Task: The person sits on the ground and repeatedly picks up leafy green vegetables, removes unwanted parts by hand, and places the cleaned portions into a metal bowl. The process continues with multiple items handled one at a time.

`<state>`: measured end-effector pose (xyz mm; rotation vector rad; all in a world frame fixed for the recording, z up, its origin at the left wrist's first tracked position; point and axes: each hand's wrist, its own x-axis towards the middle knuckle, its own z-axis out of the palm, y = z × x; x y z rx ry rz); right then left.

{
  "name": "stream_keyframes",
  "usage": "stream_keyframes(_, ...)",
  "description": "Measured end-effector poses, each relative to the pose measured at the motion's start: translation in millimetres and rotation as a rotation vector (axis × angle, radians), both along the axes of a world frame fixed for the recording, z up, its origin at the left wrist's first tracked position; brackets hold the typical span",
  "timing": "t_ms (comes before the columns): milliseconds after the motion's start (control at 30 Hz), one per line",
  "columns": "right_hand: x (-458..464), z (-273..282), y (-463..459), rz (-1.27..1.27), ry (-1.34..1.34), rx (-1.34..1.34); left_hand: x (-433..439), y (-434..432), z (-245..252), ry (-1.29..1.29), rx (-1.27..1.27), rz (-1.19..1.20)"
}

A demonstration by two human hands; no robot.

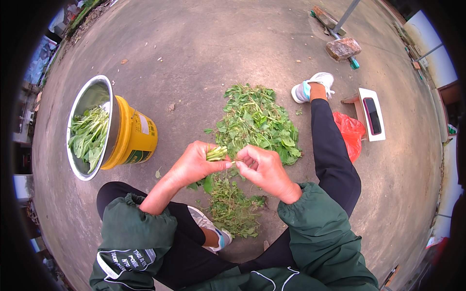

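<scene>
My left hand (194, 162) holds a bunch of green stems (217, 153), cut or snapped ends facing right, with leaves showing below the hand. My right hand (263, 169) meets it at the fingertips, thumb and forefinger pinching a thin stem end. Beyond the hands a large heap of leafy greens (260, 122) lies on the concrete ground. Nearer to me, between my legs, is a smaller pile of stringy greens (235, 207). At the left, a metal basin (74, 160) with leafy stalks (91, 134) in it sits on a yellow bucket (140, 127).
My shoes (316, 85) flank the piles. Right of my outstretched leg are a red plastic bag (349, 132) and a small stool (379, 125) bearing a phone (372, 115). Farther off, a brick (343, 48) weighs down the foot of a metal stand (346, 17).
</scene>
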<state>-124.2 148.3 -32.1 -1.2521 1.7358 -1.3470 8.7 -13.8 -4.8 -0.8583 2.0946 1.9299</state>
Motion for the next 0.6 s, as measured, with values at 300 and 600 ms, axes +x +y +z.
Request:
stream_keyframes(300, 11, -10, 0, -0.055, -0.007, 0.034, -1, 4, 2, -0.024, -0.118, -0.041)
stream_keyframes(600, 2, -56, 15, 0.403, -0.545, 0.505, 2, -13, 24, 0.009, 0.011, 0.011)
